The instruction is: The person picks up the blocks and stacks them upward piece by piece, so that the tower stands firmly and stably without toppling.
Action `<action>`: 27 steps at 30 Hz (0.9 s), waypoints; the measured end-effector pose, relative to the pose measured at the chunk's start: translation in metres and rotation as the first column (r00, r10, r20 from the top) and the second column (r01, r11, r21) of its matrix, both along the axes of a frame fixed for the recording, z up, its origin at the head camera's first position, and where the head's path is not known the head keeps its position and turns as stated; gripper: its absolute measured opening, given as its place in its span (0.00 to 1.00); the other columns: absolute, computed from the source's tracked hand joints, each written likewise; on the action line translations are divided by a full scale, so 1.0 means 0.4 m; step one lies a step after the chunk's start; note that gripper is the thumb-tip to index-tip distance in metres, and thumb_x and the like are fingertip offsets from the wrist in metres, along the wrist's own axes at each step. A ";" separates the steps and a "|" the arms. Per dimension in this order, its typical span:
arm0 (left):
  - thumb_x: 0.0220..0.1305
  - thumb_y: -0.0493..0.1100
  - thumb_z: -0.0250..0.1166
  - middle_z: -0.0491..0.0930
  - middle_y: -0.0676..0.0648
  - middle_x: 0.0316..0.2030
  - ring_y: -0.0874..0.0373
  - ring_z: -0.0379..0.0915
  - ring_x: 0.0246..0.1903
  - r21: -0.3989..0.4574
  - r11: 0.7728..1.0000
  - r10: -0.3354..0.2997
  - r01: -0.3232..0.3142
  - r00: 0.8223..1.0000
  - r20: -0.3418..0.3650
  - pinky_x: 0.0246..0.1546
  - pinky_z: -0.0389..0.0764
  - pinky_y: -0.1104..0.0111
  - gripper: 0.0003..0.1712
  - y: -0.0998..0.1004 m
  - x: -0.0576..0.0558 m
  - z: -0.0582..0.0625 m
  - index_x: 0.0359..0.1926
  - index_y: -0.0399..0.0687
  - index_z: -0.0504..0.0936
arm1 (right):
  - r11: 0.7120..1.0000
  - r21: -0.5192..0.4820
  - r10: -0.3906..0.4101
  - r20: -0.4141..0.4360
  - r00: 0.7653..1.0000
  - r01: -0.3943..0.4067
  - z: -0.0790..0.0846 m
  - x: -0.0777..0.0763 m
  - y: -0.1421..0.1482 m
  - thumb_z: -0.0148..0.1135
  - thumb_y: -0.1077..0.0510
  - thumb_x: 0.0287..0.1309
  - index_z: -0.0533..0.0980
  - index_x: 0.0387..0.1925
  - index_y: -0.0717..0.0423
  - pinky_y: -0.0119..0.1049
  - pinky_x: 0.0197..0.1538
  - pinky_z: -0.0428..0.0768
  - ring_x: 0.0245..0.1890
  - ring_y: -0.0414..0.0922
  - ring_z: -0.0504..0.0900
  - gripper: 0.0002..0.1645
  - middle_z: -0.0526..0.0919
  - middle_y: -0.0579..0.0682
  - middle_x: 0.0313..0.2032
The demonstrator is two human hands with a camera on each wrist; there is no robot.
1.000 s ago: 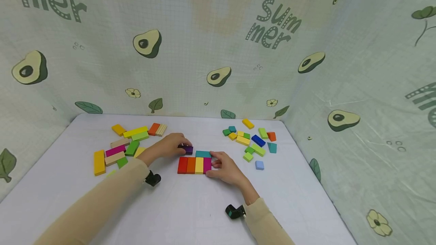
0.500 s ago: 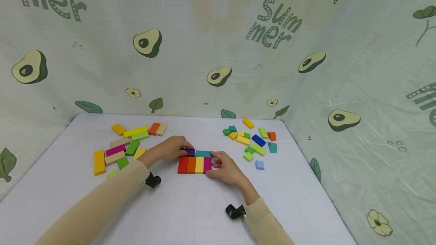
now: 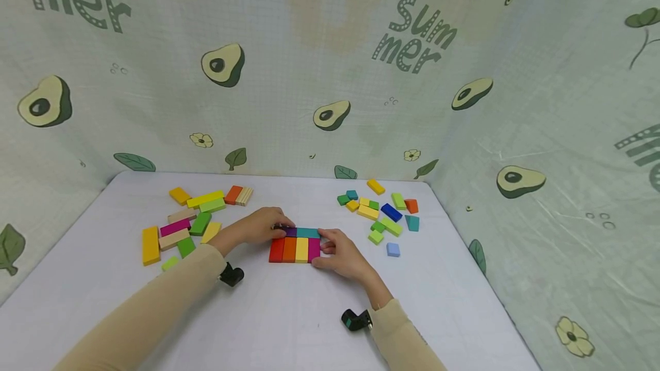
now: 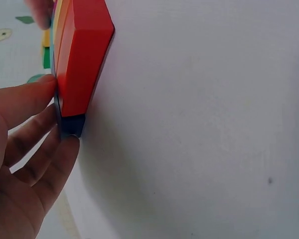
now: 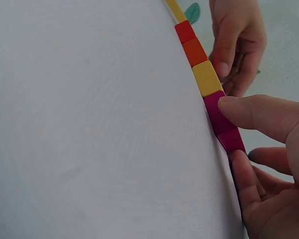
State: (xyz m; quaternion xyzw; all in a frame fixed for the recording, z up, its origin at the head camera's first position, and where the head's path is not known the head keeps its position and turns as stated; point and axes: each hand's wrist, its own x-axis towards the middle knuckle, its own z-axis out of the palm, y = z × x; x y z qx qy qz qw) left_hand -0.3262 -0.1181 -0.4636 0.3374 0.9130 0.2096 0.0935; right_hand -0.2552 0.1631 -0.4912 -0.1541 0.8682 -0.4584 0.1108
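Four blocks, red (image 3: 276, 250), orange (image 3: 289, 250), yellow (image 3: 301, 251) and magenta (image 3: 313, 250), lie side by side in a row on the white table. Along their far side a purple block (image 3: 291, 232) and a teal block (image 3: 308, 233) lie end to end. My left hand (image 3: 263, 224) pinches the purple block between thumb and fingers; in the left wrist view its dark end (image 4: 72, 125) shows at the fingertips. At the right end of the row, my right hand (image 3: 342, 253) grips the magenta block, thumb on it, while its index finger touches the teal block's end.
Loose blocks lie to the left, among them a long amber block (image 3: 150, 245) and a green block (image 3: 200, 224). Another scatter sits at the right, with a dark blue block (image 3: 391, 212) and a light blue block (image 3: 393, 249). A printed curtain (image 3: 278, 73) rises behind the table.
My left hand has moved the purple block slightly right and toward the row, so it now meets the teal block's end. The right hand stays in place.
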 end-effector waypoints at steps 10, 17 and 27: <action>0.75 0.41 0.67 0.83 0.48 0.49 0.54 0.77 0.49 0.019 1.000 -0.009 0.009 1.000 0.003 0.58 0.83 0.57 0.18 -0.002 0.011 0.002 0.63 0.48 0.86 | 1.000 0.016 -0.007 0.002 1.000 0.007 0.003 0.002 -0.003 0.78 0.52 0.63 0.69 0.78 0.51 0.43 0.63 0.83 0.57 0.46 0.79 0.46 0.74 0.51 0.67; 0.76 0.41 0.67 0.83 0.48 0.50 0.55 0.77 0.50 0.032 0.999 -0.006 0.006 1.000 0.004 0.60 0.82 0.56 0.18 -0.001 0.010 -0.005 0.63 0.48 0.86 | 1.000 0.015 -0.005 -0.002 1.000 0.005 0.004 0.004 -0.001 0.78 0.52 0.63 0.68 0.78 0.51 0.43 0.63 0.83 0.57 0.45 0.79 0.46 0.74 0.52 0.67; 0.76 0.42 0.67 0.83 0.49 0.52 0.54 0.77 0.52 0.038 0.999 0.020 -0.021 1.000 0.008 0.62 0.82 0.54 0.20 -0.001 0.014 -0.014 0.65 0.50 0.85 | 1.000 0.017 0.001 -0.012 1.000 -0.001 0.001 0.003 0.000 0.78 0.52 0.63 0.68 0.78 0.51 0.41 0.62 0.83 0.56 0.45 0.79 0.46 0.74 0.51 0.68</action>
